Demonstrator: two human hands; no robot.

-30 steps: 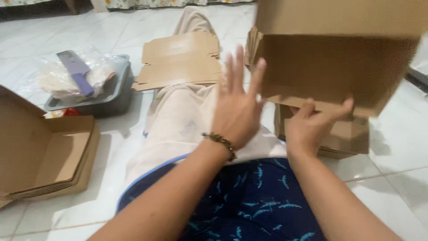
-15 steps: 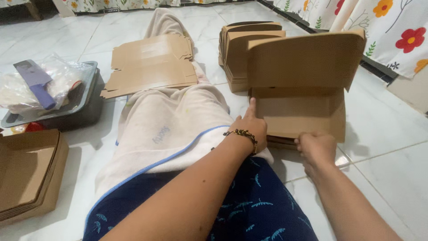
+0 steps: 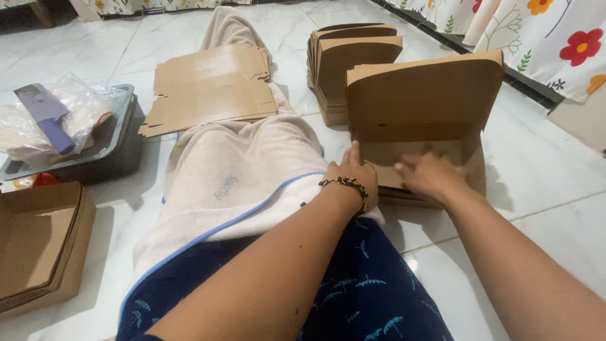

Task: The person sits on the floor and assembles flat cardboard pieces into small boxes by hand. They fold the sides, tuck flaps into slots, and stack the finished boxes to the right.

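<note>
Currently we log: cardboard box (image 3: pixel 421 104), lid upright, on the floor (image 3: pixel 543 183) beside our leg. Left hand (image 3: pixel 355 179) braces its near edge, not clenched; right hand (image 3: pixel 431 174) presses flat inside, blurred. Risk: uneven pressure may buckle the base fold or topple the lid.

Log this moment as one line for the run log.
left hand: on cardboard box base edge | right hand: pressing inside box base | lid: upright | box: on tiled floor

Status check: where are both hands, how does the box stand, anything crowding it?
Left hand and right hand both pressed on the open cardboard box, lid flap upright. Stack of folded boxes close behind; nothing blocks it.
</note>
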